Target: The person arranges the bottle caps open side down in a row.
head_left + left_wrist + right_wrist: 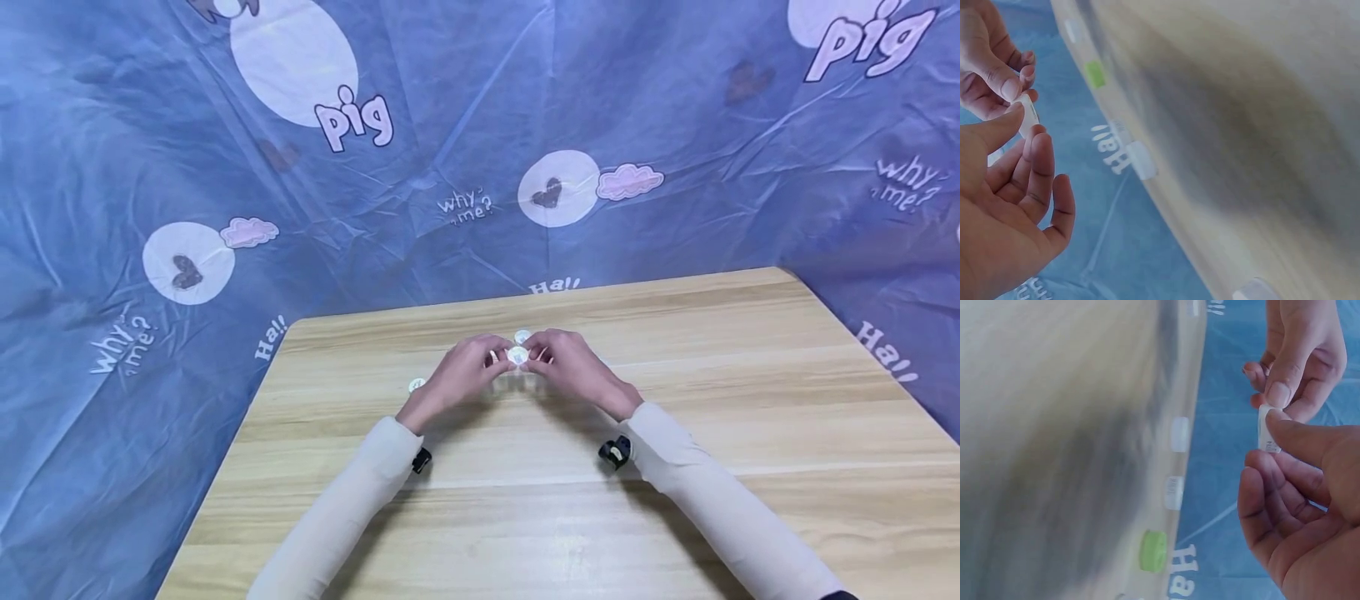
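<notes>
Above the wooden table, both hands meet at a small round white disc (517, 356). My left hand (467, 367) pinches its left side between thumb and fingertips, and my right hand (573, 372) pinches the right side. From the left wrist, the disc (1027, 115) appears nearly edge-on. The right wrist view shows small dark print low on the disc (1267, 430), with a thumb of each hand against it. Just behind the held disc lies another pale disc (522, 336). A further disc (417, 384) rests beside my left wrist.
Small white pieces (1141, 159) and a green round piece (1153, 550) lie on the wooden table (525, 517). A blue printed cloth (420, 233) hangs behind the table and along its sides. A black wrist device (615, 451) shows below the right wrist.
</notes>
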The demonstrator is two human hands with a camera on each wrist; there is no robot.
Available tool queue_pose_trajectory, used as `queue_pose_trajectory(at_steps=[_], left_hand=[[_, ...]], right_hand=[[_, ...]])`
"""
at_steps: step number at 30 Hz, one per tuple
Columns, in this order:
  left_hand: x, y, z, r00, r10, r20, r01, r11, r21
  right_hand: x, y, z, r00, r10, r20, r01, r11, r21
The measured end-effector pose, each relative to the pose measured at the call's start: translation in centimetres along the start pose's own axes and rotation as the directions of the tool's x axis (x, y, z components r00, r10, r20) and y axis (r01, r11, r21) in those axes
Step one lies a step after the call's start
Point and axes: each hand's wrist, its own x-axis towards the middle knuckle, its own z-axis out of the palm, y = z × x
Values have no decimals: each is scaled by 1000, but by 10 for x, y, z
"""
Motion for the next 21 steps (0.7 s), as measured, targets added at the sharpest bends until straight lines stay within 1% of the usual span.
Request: queue_pose_trajectory(at_steps=[6, 11, 15, 21], left_hand=[[-1, 6, -10, 994, 80, -77, -82, 996, -27], [-1, 8, -14, 984, 129, -122, -135, 990, -42], [-1, 10, -16, 980, 148, -134, -156, 986, -58], [-1, 12, -18, 981, 142, -133, -152, 986, -65]], right_hand=[[1, -6, -10, 996, -60, -62, 61, 998, 13], [-1, -9, -16, 994, -71, -86, 74, 997, 35], [-3, -9, -19, 992, -75, -97, 80, 996, 43], [-3, -10, -21, 992, -76, -98, 82, 995, 56]])
